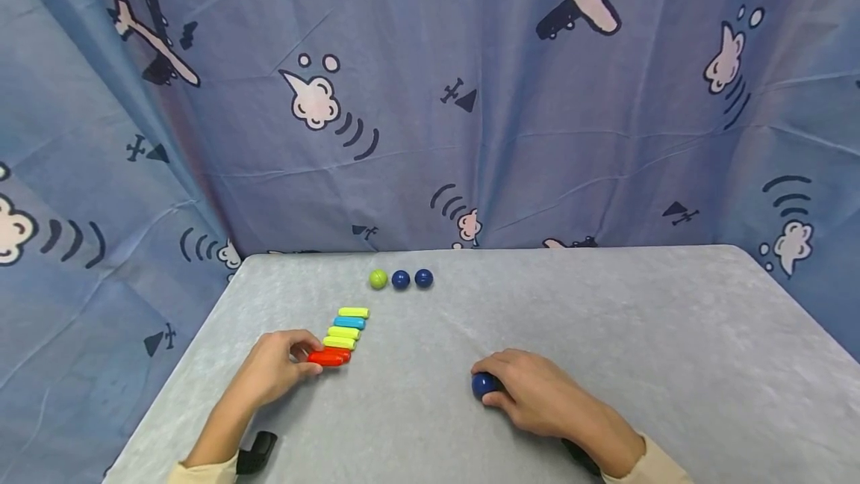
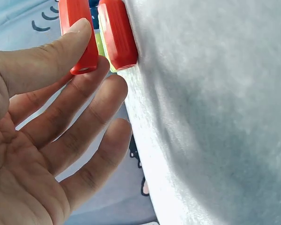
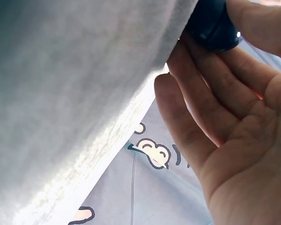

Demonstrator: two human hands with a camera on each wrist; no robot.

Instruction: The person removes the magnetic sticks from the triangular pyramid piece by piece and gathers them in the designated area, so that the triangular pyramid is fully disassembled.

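At the left of the table, my left hand (image 1: 272,366) pinches a short red plastic cylinder (image 2: 76,13) between thumb and fingers. A second red cylinder (image 2: 118,35) lies right beside it, at the near end of a slanting row. Farther along that row are yellow-green cylinders (image 1: 343,332) and a blue cylinder (image 1: 349,323). Right of centre, my right hand (image 1: 537,393) grips a dark blue ball (image 1: 481,385) between thumb and fingers, low over the cloth. In the right wrist view the ball (image 3: 213,28) is partly hidden by the thumb and cut off by the top edge.
Near the table's back edge sit a green ball (image 1: 378,278) and two dark blue balls, one in the middle (image 1: 400,279) and one at the right (image 1: 423,278). A pale grey cloth covers the table (image 1: 605,320). Behind hangs a blue curtain (image 1: 416,95) with airplane prints.
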